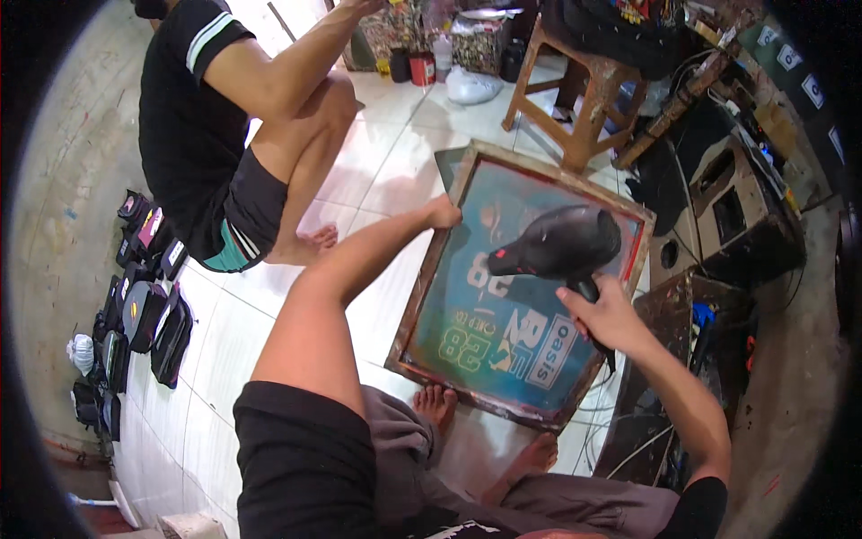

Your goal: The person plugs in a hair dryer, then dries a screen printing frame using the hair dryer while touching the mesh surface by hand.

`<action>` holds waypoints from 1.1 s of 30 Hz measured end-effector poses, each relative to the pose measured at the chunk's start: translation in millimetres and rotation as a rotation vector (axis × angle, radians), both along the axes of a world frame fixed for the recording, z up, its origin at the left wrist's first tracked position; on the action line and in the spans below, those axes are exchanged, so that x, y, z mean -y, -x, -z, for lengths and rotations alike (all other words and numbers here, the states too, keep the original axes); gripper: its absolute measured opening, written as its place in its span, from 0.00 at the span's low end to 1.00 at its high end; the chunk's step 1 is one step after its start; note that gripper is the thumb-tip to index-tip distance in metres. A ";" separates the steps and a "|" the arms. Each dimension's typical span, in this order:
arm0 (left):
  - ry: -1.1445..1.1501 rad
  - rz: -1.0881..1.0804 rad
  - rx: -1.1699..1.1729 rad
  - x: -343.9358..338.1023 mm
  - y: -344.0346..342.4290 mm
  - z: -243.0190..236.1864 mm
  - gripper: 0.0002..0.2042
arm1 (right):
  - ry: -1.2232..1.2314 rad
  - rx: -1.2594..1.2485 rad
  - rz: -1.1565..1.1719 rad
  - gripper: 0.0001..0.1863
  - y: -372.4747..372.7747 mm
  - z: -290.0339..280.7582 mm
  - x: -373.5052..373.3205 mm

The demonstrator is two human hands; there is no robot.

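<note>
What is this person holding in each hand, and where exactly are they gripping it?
The right hand holds a black hair dryer by its handle. The left hand grips the wooden printing screen frame at its top left edge.

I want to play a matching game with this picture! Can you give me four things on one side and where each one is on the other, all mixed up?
Things:
1. hair dryer
2. wooden frame
3. wooden stool
4. black pouches

Places:
A. lined up on the floor at the left
B. standing behind the frame
C. in the right hand
D. its left edge held by the left hand

Pairs: 1-C, 2-D, 3-B, 4-A
</note>
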State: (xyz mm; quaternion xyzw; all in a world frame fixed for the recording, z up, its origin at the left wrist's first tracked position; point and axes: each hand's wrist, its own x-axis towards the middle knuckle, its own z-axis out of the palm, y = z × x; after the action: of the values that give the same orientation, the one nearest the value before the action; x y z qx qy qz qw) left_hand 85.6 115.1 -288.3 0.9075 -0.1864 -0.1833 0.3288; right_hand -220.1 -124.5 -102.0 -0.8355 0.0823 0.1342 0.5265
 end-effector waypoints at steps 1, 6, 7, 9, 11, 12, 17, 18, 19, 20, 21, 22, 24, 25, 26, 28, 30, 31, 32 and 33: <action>0.022 0.006 -0.072 -5.4 -4.1 2.9 0.22 | 0.004 0.025 -0.015 0.20 -1.2 -2.4 -0.7; -0.058 -0.099 -0.002 -0.1 6.5 -0.8 0.26 | 0.077 0.185 -0.068 0.20 2.1 4.8 0.2; -0.058 -0.060 -0.032 1.0 3.3 -2.0 0.28 | -0.109 0.034 -0.026 0.21 1.5 0.4 1.5; -0.067 -0.049 -0.026 -8.2 -1.2 -0.1 0.28 | -0.029 0.095 -0.053 0.21 3.0 -0.6 -1.9; -0.085 -0.043 -0.015 -9.1 -2.7 -1.1 0.29 | -0.070 0.011 -0.051 0.23 -1.0 2.1 5.1; -0.085 -0.042 -0.010 -7.1 -3.3 -0.3 0.29 | -0.069 0.017 -0.051 0.23 -0.1 3.7 5.2; -0.101 -0.068 0.005 -3.1 0.9 2.7 0.29 | -0.029 0.090 -0.041 0.22 5.9 0.9 4.7; -0.125 -0.112 0.021 -3.8 -0.9 7.7 0.28 | 0.004 0.111 -0.045 0.22 7.4 2.0 4.1; -0.122 -0.114 0.034 -5.2 -5.3 11.1 0.28 | -0.047 0.073 -0.034 0.21 6.5 -0.8 3.9; -0.119 -0.094 -0.035 -4.7 -5.9 9.5 0.28 | -0.046 0.082 -0.030 0.21 6.9 1.4 5.6; -0.116 -0.074 -0.104 -4.2 -7.0 7.6 0.28 | 0.041 0.120 -0.052 0.22 7.3 5.8 7.7; -0.115 -0.070 -0.096 -4.3 -8.3 5.5 0.28 | 0.128 0.157 -0.073 0.22 7.0 7.3 9.3; -0.077 -0.059 -0.091 -3.8 0.7 -5.6 0.29 | 0.147 0.084 -0.040 0.20 8.6 4.8 10.7; -0.059 -0.116 -0.091 -1.5 0.6 0.3 0.29 | 0.167 0.165 -0.073 0.19 10.5 5.9 10.8; -0.057 -0.115 -0.087 -1.9 -0.3 2.3 0.29 | 0.189 0.247 -0.111 0.18 12.0 5.6 10.0; -0.030 -0.096 -0.050 -4.8 -3.4 5.9 0.29 | 0.237 0.184 -0.095 0.18 13.5 0.2 7.9; -0.053 -0.085 -0.077 -7.9 -7.9 8.6 0.29 | 0.283 0.119 -0.087 0.18 13.6 -7.0 5.0; -0.077 -0.072 -0.105 -9.8 -9.5 10.2 0.29 | 0.239 0.088 -0.094 0.19 14.0 -12.1 3.0; -0.076 -0.064 -0.106 -6.4 -6.6 6.5 0.29 | 0.198 0.052 -0.089 0.19 15.3 -14.3 3.0; -0.074 -0.055 -0.104 -1.7 -0.9 -4.0 0.28 | 0.197 0.052 -0.076 0.19 15.4 -4.6 7.5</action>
State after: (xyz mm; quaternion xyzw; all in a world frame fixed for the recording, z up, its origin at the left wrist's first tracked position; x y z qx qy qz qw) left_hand 86.5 116.9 -284.3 0.9130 -0.1373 -0.2281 0.3091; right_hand -235.5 -132.0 -97.3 -0.8889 0.0496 0.1239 0.4382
